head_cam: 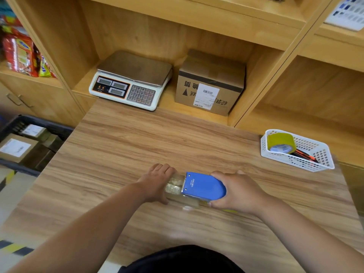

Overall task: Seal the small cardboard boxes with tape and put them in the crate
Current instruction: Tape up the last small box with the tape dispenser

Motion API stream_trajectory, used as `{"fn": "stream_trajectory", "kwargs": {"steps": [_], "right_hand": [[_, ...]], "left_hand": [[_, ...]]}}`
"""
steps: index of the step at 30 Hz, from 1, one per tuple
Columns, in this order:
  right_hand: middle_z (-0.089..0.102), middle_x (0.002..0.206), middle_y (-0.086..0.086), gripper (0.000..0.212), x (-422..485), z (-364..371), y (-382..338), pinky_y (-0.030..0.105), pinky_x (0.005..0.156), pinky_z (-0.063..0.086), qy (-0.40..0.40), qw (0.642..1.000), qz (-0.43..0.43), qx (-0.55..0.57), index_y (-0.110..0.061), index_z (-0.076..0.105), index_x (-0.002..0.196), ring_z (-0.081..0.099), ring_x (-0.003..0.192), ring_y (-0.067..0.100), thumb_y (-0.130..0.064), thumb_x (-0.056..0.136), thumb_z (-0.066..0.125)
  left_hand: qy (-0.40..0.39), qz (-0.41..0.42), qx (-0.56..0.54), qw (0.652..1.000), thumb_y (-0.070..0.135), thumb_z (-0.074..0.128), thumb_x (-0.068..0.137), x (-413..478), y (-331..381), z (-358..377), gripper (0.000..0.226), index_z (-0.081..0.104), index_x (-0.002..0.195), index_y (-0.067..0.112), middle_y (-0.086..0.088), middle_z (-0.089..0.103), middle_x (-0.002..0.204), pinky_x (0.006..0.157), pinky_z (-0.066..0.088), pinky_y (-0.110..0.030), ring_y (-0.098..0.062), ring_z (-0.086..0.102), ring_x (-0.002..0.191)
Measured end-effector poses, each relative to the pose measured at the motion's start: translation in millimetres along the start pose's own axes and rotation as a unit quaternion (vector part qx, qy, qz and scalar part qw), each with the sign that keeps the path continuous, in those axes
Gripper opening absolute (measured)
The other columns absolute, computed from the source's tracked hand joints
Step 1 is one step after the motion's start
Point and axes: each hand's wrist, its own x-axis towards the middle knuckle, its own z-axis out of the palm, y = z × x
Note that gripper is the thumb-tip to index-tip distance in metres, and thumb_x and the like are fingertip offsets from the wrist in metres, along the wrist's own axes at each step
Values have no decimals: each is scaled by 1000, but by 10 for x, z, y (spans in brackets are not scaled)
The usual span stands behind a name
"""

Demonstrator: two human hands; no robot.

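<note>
The small box [174, 186] is mostly hidden. The left hand [157, 184] grips its left end, fingers curled over the far edge, and the blue plastic tape dispenser [204, 187] covers the rest, so only a glossy, blurred taped strip shows. The right hand [234, 191] wraps around the dispenser's rounded back. All this sits on the wood-grain bench [137, 144], near its front. Left of the bench, a dark slatted crate [39, 123], partly cut off, holds labelled cardboard boxes [15, 147].
</note>
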Motion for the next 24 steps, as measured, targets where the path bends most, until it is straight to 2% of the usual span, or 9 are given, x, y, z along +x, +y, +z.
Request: {"fn": "stream_trajectory", "kwargs": {"steps": [3, 6, 9, 14, 18, 21, 24], "right_hand": [[64, 92, -16, 56, -132, -51, 201, 20, 77, 27, -3, 1000, 13, -24, -35, 48, 109, 47, 73, 10, -67, 64, 61], [63, 93, -21, 52, -344, -114, 424, 11, 68, 24, -18, 999, 31, -22, -41, 48, 110, 50, 79, 12, -64, 66, 63], [62, 95, -24, 52, -506, -140, 573, 10, 63, 24, -29, 998, 49, -25, -45, 45, 114, 46, 82, 9, -63, 69, 63], [62, 96, -20, 54, -510, -54, 626, 7, 67, 24, -44, 996, 52, -62, -42, 44, 119, 48, 85, 13, -62, 72, 61], [61, 93, -16, 55, -399, 116, 612, 16, 68, 25, -53, 995, 64, -62, -38, 44, 121, 46, 84, 15, -60, 72, 60], [65, 98, -11, 57, -307, 255, 603, 24, 74, 24, -61, 993, 70, -67, -36, 45, 122, 39, 71, 11, -60, 72, 60], [65, 102, -8, 60, -215, 353, 569, 26, 77, 24, -72, 993, 68, -64, -34, 45, 123, 38, 73, 14, -59, 72, 61]], "left_hand": [[-6, 2, -8, 1000, 53, 79, 61, 10, -15, 12, 98, 30, 139, 20, 0, 35, 136, 111, 20, -28, -19, 32, 127], [-13, 3, -16, 1000, 53, 78, 62, 15, -9, 12, 96, 30, 139, 20, 1, 34, 135, 112, 20, -28, -18, 31, 126], [-17, 4, -21, 1000, 52, 79, 62, 10, -2, 6, 97, 30, 139, 20, 0, 33, 136, 112, 19, -28, -18, 31, 127], [-25, 5, -19, 999, 51, 79, 64, 20, 25, -24, 97, 29, 141, 19, 0, 33, 137, 112, 18, -27, -18, 30, 129], [-27, 4, -14, 1000, 51, 79, 64, 16, 36, -30, 98, 29, 141, 18, 0, 33, 137, 111, 17, -26, -18, 30, 130], [-32, 2, -7, 999, 51, 78, 65, 21, 57, -38, 98, 28, 142, 18, -1, 33, 138, 112, 17, -27, -18, 30, 130], [-41, -2, 16, 999, 53, 77, 66, 25, 95, -50, 99, 25, 143, 17, -1, 31, 139, 113, 17, -28, -19, 29, 131]]}}
